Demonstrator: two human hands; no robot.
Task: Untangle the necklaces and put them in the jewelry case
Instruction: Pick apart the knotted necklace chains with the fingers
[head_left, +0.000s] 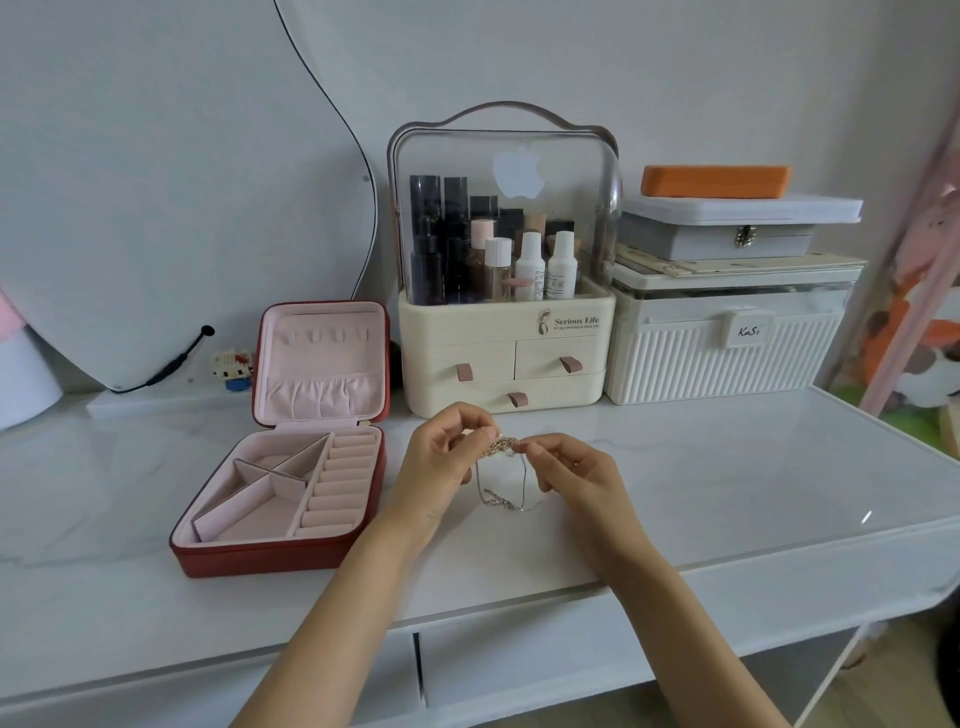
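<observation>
Both hands meet above the middle of the white marble-look tabletop (727, 467), a little in from its front edge. The left hand (441, 462) has its fingers curled and pinches one side of a tangled knot of necklaces (500, 447) between thumb and fingertips. The right hand (576, 475) pinches the other side of the same knot with thumb and forefinger, its remaining fingers curled underneath. The knot looks gold-toned, and thin silvery chain loops hang down from it between the two hands; whether the lowest loop touches the tabletop cannot be told.

The jewelry case (291, 499) sits just left of the left hand, toward the left half of the tabletop. It is red outside and pale pink inside, and its lid stands open and upright at the back. The base shows divided compartments on the left and a column of ring rolls on the right, with no necklace inside.

Along the back edge stands a cream cosmetics organizer (506, 353) with a clear domed cover, bottles inside and three small drawers. Beside it on the right is a white ribbed storage box (727, 353), which carries a grey box (727, 228) and an orange case (716, 181) on top. A curved mirror (156, 182) leans against the wall at the back left corner.
</observation>
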